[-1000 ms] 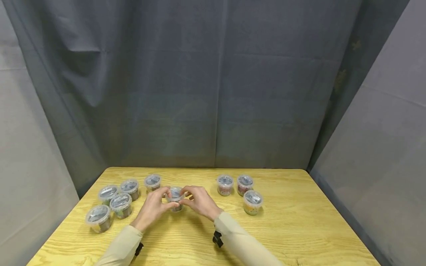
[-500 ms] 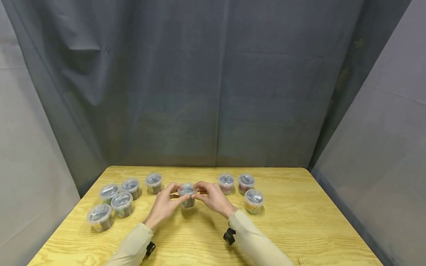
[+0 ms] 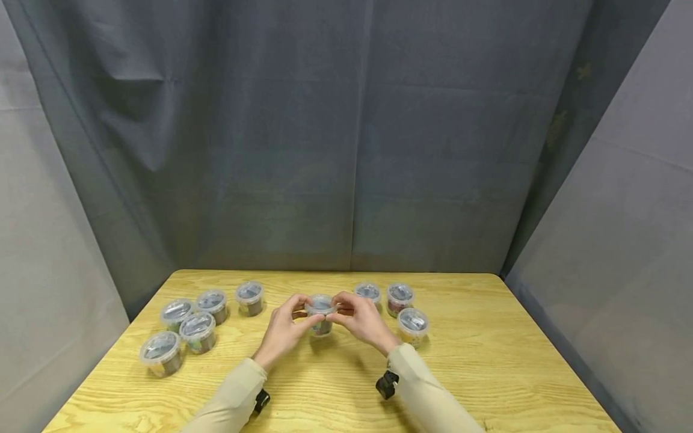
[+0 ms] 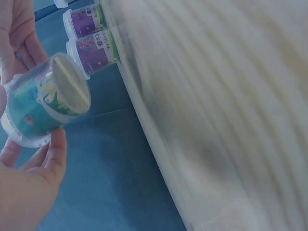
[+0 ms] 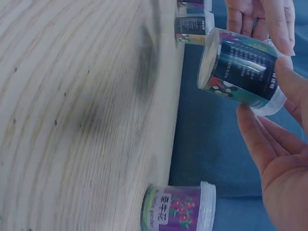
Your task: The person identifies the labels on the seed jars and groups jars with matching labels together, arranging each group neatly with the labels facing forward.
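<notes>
The held cup (image 3: 320, 308) is above the table (image 3: 503, 361), between the left hand (image 3: 287, 328) and the right hand (image 3: 364, 322). Four cups (image 3: 197, 326) stand near the left edge; a fifth cup (image 3: 249, 297) stands right of them, nearer the far edge. Right of centre, two rear cups (image 3: 400, 297) stand near the far edge; a front cup (image 3: 413, 326) stands before the right one. The curtain (image 3: 281, 150) hangs behind the table.

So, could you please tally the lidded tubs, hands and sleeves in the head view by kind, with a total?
Lidded tubs: 9, counting the held tub and 8 standing tubs
Hands: 2, the left hand and right hand
Sleeves: 2, left sleeve and right sleeve
Total: 13
</notes>
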A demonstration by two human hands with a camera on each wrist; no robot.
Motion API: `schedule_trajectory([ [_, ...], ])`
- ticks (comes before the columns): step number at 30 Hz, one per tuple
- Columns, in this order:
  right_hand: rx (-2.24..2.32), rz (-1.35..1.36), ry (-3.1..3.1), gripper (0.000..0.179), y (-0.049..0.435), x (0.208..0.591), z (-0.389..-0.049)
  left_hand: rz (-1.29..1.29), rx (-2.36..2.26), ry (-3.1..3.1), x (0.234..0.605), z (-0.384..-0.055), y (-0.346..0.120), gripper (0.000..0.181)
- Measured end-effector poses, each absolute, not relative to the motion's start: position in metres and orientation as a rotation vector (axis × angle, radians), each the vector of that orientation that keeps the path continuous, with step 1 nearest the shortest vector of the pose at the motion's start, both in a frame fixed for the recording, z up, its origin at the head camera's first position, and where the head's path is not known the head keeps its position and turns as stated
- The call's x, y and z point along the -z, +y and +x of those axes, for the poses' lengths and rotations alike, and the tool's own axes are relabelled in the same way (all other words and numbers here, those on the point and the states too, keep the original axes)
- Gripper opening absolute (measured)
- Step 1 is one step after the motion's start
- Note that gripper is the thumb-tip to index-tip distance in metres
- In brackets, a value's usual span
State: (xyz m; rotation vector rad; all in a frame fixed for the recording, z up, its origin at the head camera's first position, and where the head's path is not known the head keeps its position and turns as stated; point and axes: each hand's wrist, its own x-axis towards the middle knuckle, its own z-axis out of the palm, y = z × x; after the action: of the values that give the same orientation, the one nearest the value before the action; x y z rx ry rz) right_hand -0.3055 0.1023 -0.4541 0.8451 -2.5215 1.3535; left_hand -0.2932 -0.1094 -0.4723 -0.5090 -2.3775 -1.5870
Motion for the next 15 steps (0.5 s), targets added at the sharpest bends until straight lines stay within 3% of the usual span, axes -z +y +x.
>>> schedule_trajectory([
  [9, -1.537, 0.727, -2.54, 0.017, 0.119, 0.451, -0.303, -0.644, 1.575, -2.435, 0.474, -0.294, -0.098, 0.071],
  [15, -1.552, 0.662, -2.549, 0.016, 0.125, 0.448, -0.3, -0.692, 1.591, -2.448, 0.476, -0.293, -0.091, 0.081],
])
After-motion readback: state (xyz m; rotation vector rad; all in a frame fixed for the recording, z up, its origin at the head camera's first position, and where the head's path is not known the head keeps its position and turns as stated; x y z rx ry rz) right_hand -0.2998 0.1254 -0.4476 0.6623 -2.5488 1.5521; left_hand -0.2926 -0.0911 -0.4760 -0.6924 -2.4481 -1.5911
